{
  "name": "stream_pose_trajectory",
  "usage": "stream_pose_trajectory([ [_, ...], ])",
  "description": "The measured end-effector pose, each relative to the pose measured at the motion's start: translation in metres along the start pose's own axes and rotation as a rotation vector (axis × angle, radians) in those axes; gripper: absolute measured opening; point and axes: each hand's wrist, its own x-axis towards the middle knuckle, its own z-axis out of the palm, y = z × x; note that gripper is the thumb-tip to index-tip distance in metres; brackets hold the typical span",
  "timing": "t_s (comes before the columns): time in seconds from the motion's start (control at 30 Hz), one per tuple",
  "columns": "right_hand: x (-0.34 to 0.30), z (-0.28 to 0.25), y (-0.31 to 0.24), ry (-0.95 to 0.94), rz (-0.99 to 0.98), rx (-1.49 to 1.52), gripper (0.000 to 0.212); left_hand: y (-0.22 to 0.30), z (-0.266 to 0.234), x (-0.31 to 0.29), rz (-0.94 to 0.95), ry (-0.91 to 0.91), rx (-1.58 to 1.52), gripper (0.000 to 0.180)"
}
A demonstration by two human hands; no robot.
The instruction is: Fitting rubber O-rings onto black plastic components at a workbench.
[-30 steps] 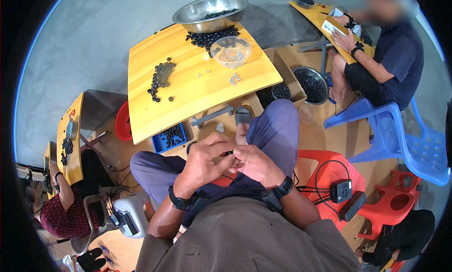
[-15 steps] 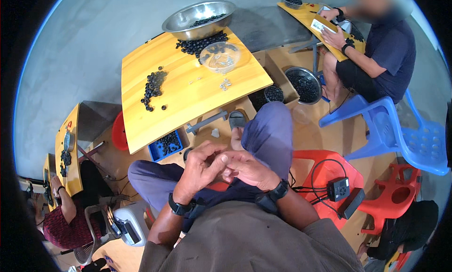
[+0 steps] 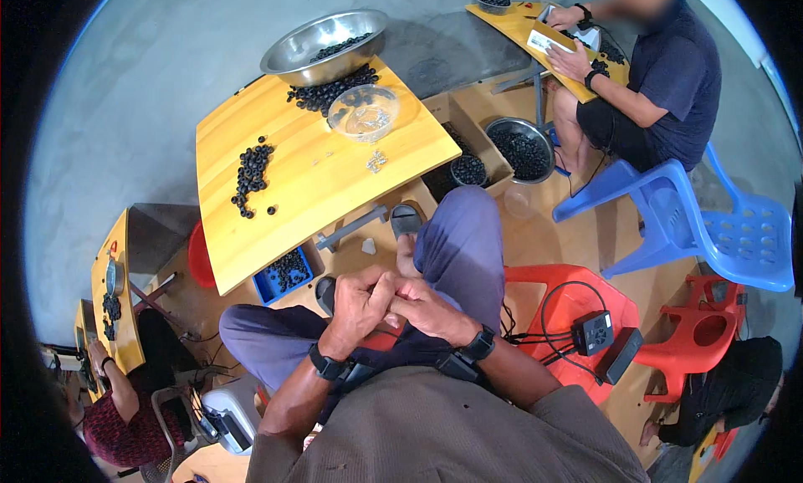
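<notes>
Over my lap, my left hand (image 3: 360,307) and my right hand (image 3: 428,309) meet with fingers curled and pressed together. Whatever lies between them, if anything, is hidden. Beyond them stands a yellow wooden table (image 3: 242,253). A loose cluster of small black round parts (image 3: 251,178) lies on its left side. Toward its far edge, a pile of the same parts (image 3: 314,98) sits below a wide steel basin (image 3: 322,52). A clear plastic bowl (image 3: 363,115) holds small silvery pieces, and a little heap of such pieces (image 3: 375,161) rests on the wood beside it.
Under the table is a blue tray (image 3: 284,276) of black parts. A steel basin (image 3: 520,150) of black parts stands right of a cardboard box (image 3: 489,140). A red stool (image 3: 535,303) carries a black device (image 3: 593,332). A co-worker (image 3: 669,81) sits near a blue chair (image 3: 669,219).
My view has shifted, so the table and the surroundings sit further left in the picture. Both hands stay together over my lap, with the fingers folded slightly closer.
</notes>
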Motion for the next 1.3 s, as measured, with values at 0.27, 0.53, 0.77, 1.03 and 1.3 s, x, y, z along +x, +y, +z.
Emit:
stream_pose_trajectory([
  [0.27,0.006,0.005,-0.017,0.046,-0.024,0.072,0.020,0.009,0.000,0.006,-0.038,0.000,-0.136,0.023],
  [0.53,0.025,-0.077,-0.055,0.481,-0.082,0.205,0.025,0.013,-0.009,0.035,-0.026,-0.036,-0.150,0.030],
  [0.77,0.070,-0.196,-0.118,0.727,-0.218,0.165,0.021,-0.034,-0.018,0.011,-0.119,0.001,-0.117,0.015],
  [1.03,0.125,-0.285,-0.124,0.986,0.162,-0.032,0.013,-0.055,-0.039,0.015,-0.107,0.111,-0.104,0.017],
  [1.3,0.056,-0.166,-0.104,0.322,-0.197,0.538,0.037,-0.064,-0.130,0.072,-0.030,0.534,0.494,0.013],
])
